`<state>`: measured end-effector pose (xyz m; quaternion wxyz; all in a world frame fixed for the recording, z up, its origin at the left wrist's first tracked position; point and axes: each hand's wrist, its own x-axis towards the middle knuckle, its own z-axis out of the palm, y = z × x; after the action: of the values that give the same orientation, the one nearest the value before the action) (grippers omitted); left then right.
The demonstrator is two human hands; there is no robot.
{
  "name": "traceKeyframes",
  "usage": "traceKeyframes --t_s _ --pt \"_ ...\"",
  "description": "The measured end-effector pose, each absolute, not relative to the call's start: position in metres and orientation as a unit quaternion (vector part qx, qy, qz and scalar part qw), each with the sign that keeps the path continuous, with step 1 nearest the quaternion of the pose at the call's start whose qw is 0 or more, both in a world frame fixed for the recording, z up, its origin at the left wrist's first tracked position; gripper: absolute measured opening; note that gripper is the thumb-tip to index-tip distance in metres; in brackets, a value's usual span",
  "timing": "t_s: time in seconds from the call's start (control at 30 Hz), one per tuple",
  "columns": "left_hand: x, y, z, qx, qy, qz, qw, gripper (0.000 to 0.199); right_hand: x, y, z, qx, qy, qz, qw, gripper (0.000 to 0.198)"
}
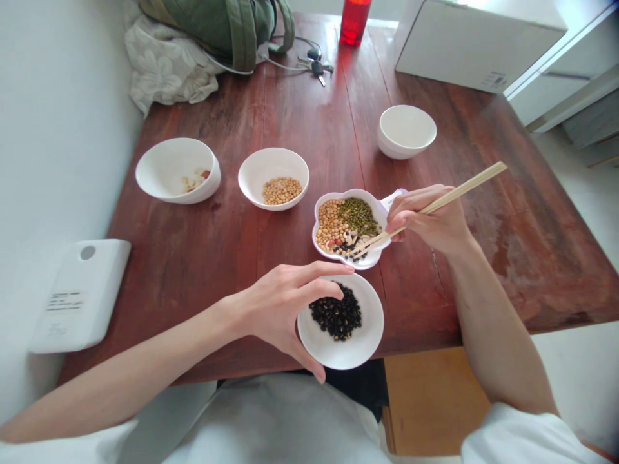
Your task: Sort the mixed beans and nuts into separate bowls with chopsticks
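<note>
My right hand (428, 216) is closed around a pair of chopsticks (467, 187). Their tips reach into a flower-shaped dish (316, 216) with a pale purple rim, among black beans. Soybeans (330, 216), green mung beans (358, 214) and some pale and reddish pieces lie in the same dish. Just below it, near the table's front edge, my left hand (285, 309) grips a white bowl (370, 322) by its left side, thumb underneath and fingers over the rim. Black beans (341, 316) lie inside that bowl.
Beyond stand a white bowl (164, 154) with a few nuts, one (251, 171) with soybeans, and another white bowl (407, 132). A white scale-like device (82, 290) lies left. Keys (316, 67), a green bag (217, 26), a red cup (354, 22) and a white box (474, 45) are at the back.
</note>
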<state>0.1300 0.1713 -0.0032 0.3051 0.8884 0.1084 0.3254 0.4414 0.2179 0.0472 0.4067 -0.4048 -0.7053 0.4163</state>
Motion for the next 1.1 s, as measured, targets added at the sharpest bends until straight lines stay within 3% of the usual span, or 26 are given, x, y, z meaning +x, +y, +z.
traceKeyframes --t_s 0.67,0.93,1.0,1.1 --pt "0.130 0.171 -0.003 0.887 0.107 0.324 0.312 0.096 0.440 0.219 0.040 -0.409 -0.676 0.437 0.430 0.038" --pt "0.129 0.171 -0.003 0.885 0.096 0.328 0.317 0.096 0.444 0.213 0.039 -0.344 -0.615 0.454 0.546 0.049" --pt "0.129 0.171 -0.004 0.878 0.100 0.326 0.336 0.101 0.440 0.209 0.043 -0.304 -0.621 0.459 0.559 0.055" --pt "0.128 0.170 -0.007 0.870 0.124 0.314 0.360 0.115 0.432 0.201 0.053 -0.255 -0.672 0.471 0.512 0.055"
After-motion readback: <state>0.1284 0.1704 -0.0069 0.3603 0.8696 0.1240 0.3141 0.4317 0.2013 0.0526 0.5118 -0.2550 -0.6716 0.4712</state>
